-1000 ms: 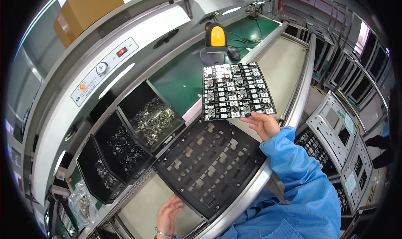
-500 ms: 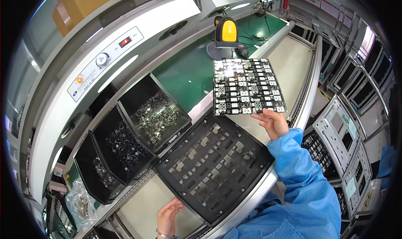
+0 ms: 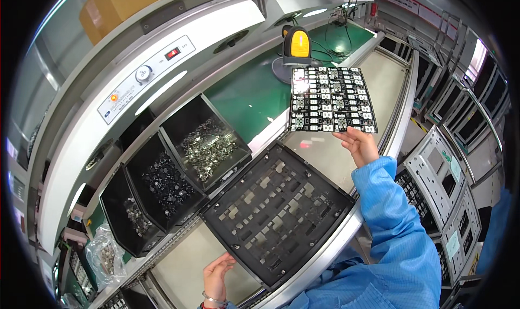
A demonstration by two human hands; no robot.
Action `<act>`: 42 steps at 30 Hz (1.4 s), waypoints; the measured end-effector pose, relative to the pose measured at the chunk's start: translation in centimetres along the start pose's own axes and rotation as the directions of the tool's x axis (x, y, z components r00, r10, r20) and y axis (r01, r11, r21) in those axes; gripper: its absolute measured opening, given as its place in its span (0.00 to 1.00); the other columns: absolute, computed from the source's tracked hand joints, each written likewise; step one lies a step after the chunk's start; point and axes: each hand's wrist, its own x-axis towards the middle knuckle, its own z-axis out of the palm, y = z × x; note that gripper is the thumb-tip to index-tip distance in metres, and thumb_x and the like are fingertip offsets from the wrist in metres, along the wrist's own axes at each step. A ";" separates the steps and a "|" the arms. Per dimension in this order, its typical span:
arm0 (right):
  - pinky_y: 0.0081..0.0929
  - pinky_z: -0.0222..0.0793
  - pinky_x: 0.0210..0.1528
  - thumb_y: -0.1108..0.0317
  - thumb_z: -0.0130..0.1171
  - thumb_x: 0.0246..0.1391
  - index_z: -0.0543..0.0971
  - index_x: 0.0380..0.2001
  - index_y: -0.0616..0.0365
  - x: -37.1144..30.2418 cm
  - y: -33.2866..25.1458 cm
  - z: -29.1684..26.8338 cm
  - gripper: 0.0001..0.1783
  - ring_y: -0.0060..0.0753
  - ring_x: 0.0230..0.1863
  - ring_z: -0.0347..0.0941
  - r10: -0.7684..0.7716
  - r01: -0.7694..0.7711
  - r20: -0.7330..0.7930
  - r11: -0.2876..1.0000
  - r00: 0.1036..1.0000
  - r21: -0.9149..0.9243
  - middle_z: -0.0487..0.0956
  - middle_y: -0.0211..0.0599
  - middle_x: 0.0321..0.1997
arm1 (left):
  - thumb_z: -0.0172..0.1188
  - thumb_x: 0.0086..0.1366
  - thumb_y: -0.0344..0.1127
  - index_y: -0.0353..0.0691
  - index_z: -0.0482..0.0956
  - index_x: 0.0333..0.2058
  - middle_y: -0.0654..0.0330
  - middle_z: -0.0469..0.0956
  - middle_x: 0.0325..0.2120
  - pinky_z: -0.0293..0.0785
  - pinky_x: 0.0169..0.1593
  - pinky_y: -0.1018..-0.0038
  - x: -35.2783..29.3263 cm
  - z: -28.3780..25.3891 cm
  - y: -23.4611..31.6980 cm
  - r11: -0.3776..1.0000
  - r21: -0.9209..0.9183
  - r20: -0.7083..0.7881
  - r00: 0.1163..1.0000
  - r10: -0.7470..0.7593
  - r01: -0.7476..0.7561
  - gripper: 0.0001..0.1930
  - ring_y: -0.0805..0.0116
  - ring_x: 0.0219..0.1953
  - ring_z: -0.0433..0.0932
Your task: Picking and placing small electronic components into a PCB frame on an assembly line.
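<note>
My right hand [image 3: 359, 145] grips a black circuit board panel [image 3: 331, 99] by its near edge, fingers underneath. Rows of white pads and small chips cover the panel, which is raised over the far part of the conveyor. Below it on the conveyor lies a black fixture tray [image 3: 250, 192] with many cutouts and screws round its border. Beside the tray's near left edge is my left hand [image 3: 216, 276], fingers stretched out and their tips at the rim. It holds nothing that I can see.
Three black bins stand left of the tray: one with silvery parts [image 3: 208, 153], one with dark round parts [image 3: 167, 183], one with few small parts [image 3: 135, 217]. A yellow and black scanner [image 3: 298, 44] stands on the green bench. Metal racks [image 3: 441, 171] are at the right.
My right hand has carried the panel a little farther away and to the right, clear of the tray's far edge. My left hand has stayed at the tray's rim.
</note>
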 end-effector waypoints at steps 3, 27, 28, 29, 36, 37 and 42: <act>0.19 0.74 0.33 0.71 0.53 0.57 0.76 0.30 0.62 0.5 0.0 -0.3 0.05 0.43 0.47 0.78 0.012 -0.012 0.015 1.000 1.000 0.009 0.80 0.40 0.37 | 0.48 0.61 0.25 0.25 0.76 0.45 0.50 0.79 0.37 0.72 0.44 0.72 -0.2 0.0 0.1 1.000 0.011 0.003 1.000 0.001 -0.001 0.16 0.62 0.41 0.78; 0.15 0.77 0.32 0.72 0.54 0.56 0.75 0.28 0.64 -0.7 -1.4 -0.9 0.06 0.43 0.46 0.78 0.059 -0.064 0.036 0.986 0.998 0.152 0.79 0.42 0.33 | 0.49 0.59 0.23 0.27 0.77 0.44 0.52 0.80 0.35 0.73 0.42 0.75 -0.4 -0.4 -0.7 0.999 -0.021 -0.051 0.998 0.039 -0.040 0.15 0.65 0.37 0.78; 0.15 0.77 0.32 0.72 0.54 0.56 0.75 0.28 0.64 -0.8 -1.6 -0.7 0.06 0.43 0.46 0.78 0.057 -0.062 0.037 0.986 0.998 0.154 0.79 0.42 0.33 | 0.49 0.59 0.23 0.27 0.77 0.44 0.52 0.80 0.35 0.73 0.42 0.75 -0.6 -0.4 -0.6 0.999 -0.020 -0.056 0.998 0.038 -0.039 0.15 0.65 0.37 0.78; 0.15 0.76 0.32 0.72 0.54 0.56 0.75 0.28 0.64 -0.9 -1.8 -0.5 0.06 0.43 0.46 0.78 0.053 -0.056 0.025 0.988 0.998 0.141 0.80 0.42 0.33 | 0.49 0.59 0.23 0.27 0.77 0.44 0.52 0.80 0.35 0.73 0.42 0.75 -0.7 -0.4 -0.4 0.999 -0.019 -0.060 0.998 0.036 -0.037 0.15 0.65 0.37 0.78; 0.24 0.78 0.35 0.70 0.52 0.56 0.75 0.32 0.70 -2.1 -2.7 -1.6 0.10 0.44 0.42 0.79 -0.045 0.042 -0.026 0.993 0.999 -0.108 0.80 0.49 0.35 | 0.48 0.59 0.24 0.24 0.76 0.44 0.50 0.79 0.35 0.74 0.42 0.73 -0.4 -0.3 -0.8 0.999 -0.001 -0.072 0.996 0.050 -0.050 0.16 0.64 0.37 0.78; 0.31 0.78 0.35 0.70 0.52 0.55 0.75 0.33 0.72 -2.3 -2.6 -3.7 0.12 0.46 0.37 0.80 -0.089 0.084 -0.018 0.977 0.996 -0.195 0.80 0.53 0.34 | 0.49 0.59 0.24 0.25 0.76 0.44 0.50 0.79 0.35 0.74 0.42 0.73 -0.4 -0.4 -0.9 0.998 0.007 -0.064 0.996 0.060 -0.060 0.16 0.64 0.37 0.78; 0.22 0.69 0.33 0.71 0.58 0.48 0.72 0.20 0.57 -6.5 -4.5 -10.7 0.07 0.27 0.26 0.73 -0.431 0.425 -0.027 0.896 0.902 -0.128 0.72 0.30 0.21 | 0.51 0.59 0.25 0.26 0.76 0.45 0.52 0.79 0.36 0.73 0.43 0.73 -0.4 -0.1 -0.9 0.998 0.023 -0.071 0.996 0.058 -0.056 0.16 0.65 0.39 0.78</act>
